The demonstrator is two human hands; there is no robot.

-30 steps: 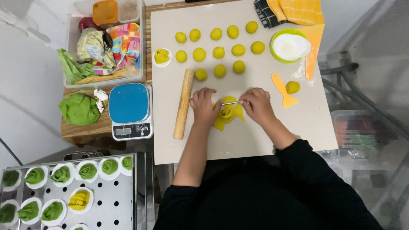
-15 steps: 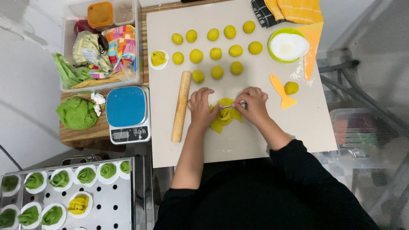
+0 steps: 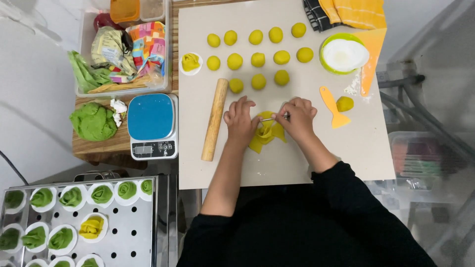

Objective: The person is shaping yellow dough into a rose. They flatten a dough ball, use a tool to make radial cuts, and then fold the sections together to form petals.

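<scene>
Our left hand (image 3: 241, 120) and right hand (image 3: 297, 116) pinch folded yellow dough (image 3: 266, 134) mid-mat; right fingers grip a thin metal stick (image 3: 271, 119). Clear bin (image 3: 81, 74) upper-left holds colourful packets (image 3: 147, 48); green bowl (image 3: 344, 53) holds flour.

A beige tabletop (image 3: 316, 163) is filling the frame's middle under even, soft lighting. A pale floor (image 3: 34, 109) is showing at left, and a perforated steel tray (image 3: 123, 232) is sitting lower left.

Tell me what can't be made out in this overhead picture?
- Head view: the yellow dough sheet is partly hidden under the left hand and right hand.
- The thin metal tool is too small to identify.
- The steel tray is cut off by the frame's bottom-left edge.
</scene>
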